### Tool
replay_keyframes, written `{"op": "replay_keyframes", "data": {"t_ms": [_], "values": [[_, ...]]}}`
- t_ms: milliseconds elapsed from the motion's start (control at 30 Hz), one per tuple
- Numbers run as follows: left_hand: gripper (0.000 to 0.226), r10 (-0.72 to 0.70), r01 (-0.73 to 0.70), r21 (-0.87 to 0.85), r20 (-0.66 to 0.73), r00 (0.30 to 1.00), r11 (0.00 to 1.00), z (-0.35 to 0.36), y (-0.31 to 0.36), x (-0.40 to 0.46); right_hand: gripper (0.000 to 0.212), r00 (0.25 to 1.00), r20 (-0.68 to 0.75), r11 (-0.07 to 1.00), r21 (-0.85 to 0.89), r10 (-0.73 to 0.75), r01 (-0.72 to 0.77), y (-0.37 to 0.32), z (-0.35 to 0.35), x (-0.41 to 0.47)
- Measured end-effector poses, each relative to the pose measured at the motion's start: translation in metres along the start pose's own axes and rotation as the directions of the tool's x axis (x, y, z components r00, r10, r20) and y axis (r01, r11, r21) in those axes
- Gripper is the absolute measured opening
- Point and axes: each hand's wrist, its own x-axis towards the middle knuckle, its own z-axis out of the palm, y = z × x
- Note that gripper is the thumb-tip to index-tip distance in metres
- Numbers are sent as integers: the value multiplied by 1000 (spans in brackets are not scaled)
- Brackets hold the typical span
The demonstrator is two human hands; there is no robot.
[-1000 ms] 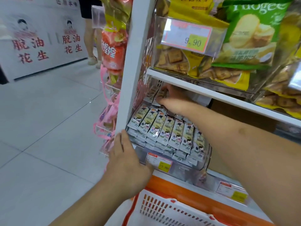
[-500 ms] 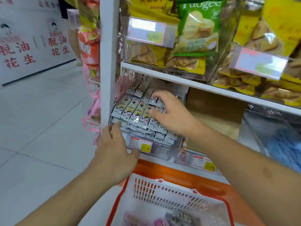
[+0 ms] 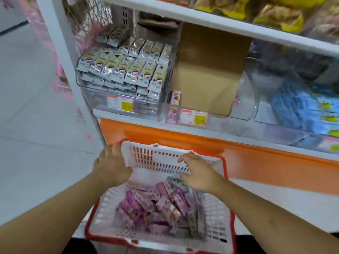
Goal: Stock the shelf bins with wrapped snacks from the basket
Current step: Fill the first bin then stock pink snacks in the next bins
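The basket [image 3: 161, 180], white with a red rim, sits low in front of the shelf, its long axis running from near to far, its far wall close under the orange shelf front [image 3: 238, 153]. Pink wrapped snacks [image 3: 156, 204] lie heaped inside, mostly slanting with their long sides pointing far-left to near-right; a few grey-wrapped ones [image 3: 178, 181] lie at the far right of the heap. The left hand [image 3: 111, 165] grips the basket's far-left corner, fingers curled over the rim. The right hand [image 3: 197, 174] hovers inside the basket, over the grey packets, fingers spread and bent; whether it pinches anything I cannot tell. The hands are apart. On the shelf above, the left clear bin [image 3: 95, 96] is packed with rows of grey snacks [image 3: 128, 68] standing on end, tilted back. The middle bin [image 3: 212, 121] holds a brown carton [image 3: 207, 70] and a couple of pink packets [image 3: 175, 98] upright at its left edge, with open room at its near right.
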Motion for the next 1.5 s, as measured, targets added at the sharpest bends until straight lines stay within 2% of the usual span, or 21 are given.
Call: {"op": "replay_keyframes", "data": {"t_ms": [100,200,333,600,633,733,767,900,1033,1133,1200,1233,1300,1367,1433,1500], "values": [[115,-134,139,-43,98,986,989,31,-19,11,51,983,124,991,2,133,-135,36,37,18],[122,-164,168,-63,71,984,984,57,-25,20,53,961,184,970,85,208,-226,59,66,35],[124,-211,211,29,15,977,977,69,-22,26,72,934,163,934,113,319,-339,99,122,68],[123,-236,234,160,-6,972,959,72,-18,29,64,953,0,951,-68,303,-302,100,152,76],[123,-238,236,167,-6,971,957,71,-17,28,59,955,-1,953,-77,295,-295,101,152,75],[123,-237,234,166,0,971,958,69,-15,27,26,966,-34,964,-69,256,-258,102,153,69],[122,-236,232,163,6,972,959,69,-15,27,24,968,-33,967,-59,248,-249,102,153,67],[122,-238,232,148,27,971,962,67,-16,26,27,972,-16,972,10,233,-233,91,139,57],[120,-247,239,110,72,966,965,61,-15,25,44,947,208,906,299,243,-298,54,93,50],[113,-247,237,128,72,966,963,51,-14,18,56,939,293,891,355,180,-282,17,38,44],[106,-184,178,135,34,982,975,36,-4,10,71,940,319,863,432,125,-262,-6,2,41],[101,-121,116,97,45,992,988,22,7,5,69,946,311,857,460,90,-233,-17,-16,38],[84,60,-57,-22,165,985,998,-9,36,-6,50,971,240,837,526,23,-149,-38,-51,29],[75,225,-150,-227,351,909,962,-45,64,-20,21,989,147,759,648,-36,-69,-57,-83,12],[72,333,-52,-534,445,832,844,-76,79,-38,8,996,39,697,717,-79,27,-71,-110,-8],[59,427,3,-688,454,782,726,-100,82,-54,16,995,-63,633,768,-73,95,-79,-128,-28]]}}
